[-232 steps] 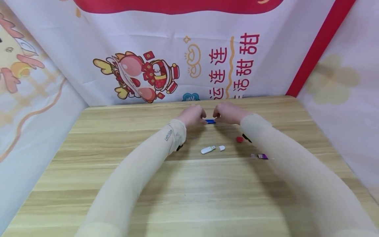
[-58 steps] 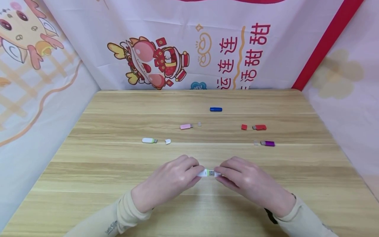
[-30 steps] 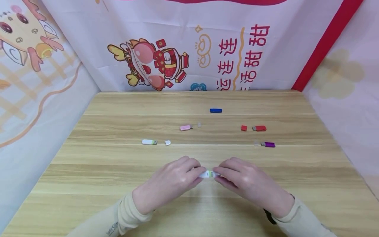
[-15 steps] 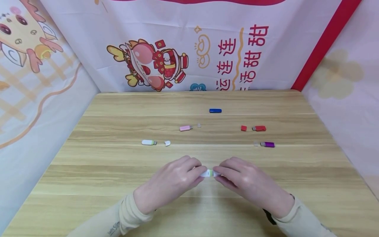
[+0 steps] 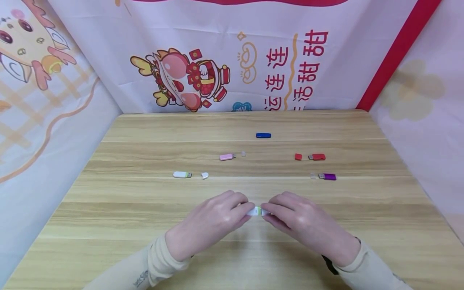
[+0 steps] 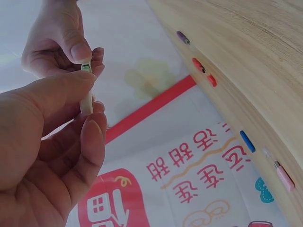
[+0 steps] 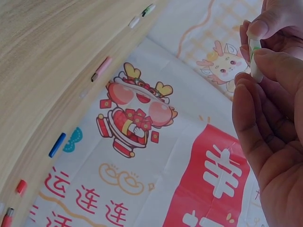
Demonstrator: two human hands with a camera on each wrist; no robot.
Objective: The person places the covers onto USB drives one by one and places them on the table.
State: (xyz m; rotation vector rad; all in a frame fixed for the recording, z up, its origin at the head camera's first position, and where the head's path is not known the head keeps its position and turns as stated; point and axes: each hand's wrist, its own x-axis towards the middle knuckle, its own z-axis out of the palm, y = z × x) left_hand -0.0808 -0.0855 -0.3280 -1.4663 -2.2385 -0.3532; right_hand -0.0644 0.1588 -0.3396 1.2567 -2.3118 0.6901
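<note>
Near the middle front of the table, my left hand [image 5: 214, 221] pinches the body of a white USB flash drive [image 5: 255, 211] with a green band. Opposite it, my right hand [image 5: 304, 221] pinches the drive's white cap [image 7: 257, 71] between thumb and fingers. Cap and body are in line, the cap's edge close against the green band, and the metal plug is hidden. Fingertips cover both outer ends in the head view. In the left wrist view the drive's body [image 6: 86, 105] sticks out below the left thumb.
Beyond the hands lie a blue flash drive [image 5: 263, 135] and uncapped ones: pink [image 5: 225, 157], red [image 5: 319, 157], purple [image 5: 329, 177] and white [image 5: 180, 174]. Beside them are a red cap [image 5: 298, 156], white cap [image 5: 204, 175] and clear caps [image 5: 243, 154]. Printed cloth [image 5: 217, 24] walls the table.
Earlier both hands were at the back on the blue flash drive; since then they came forward to the white one. Its cap has moved onto the metal plug, closing the gap.
</note>
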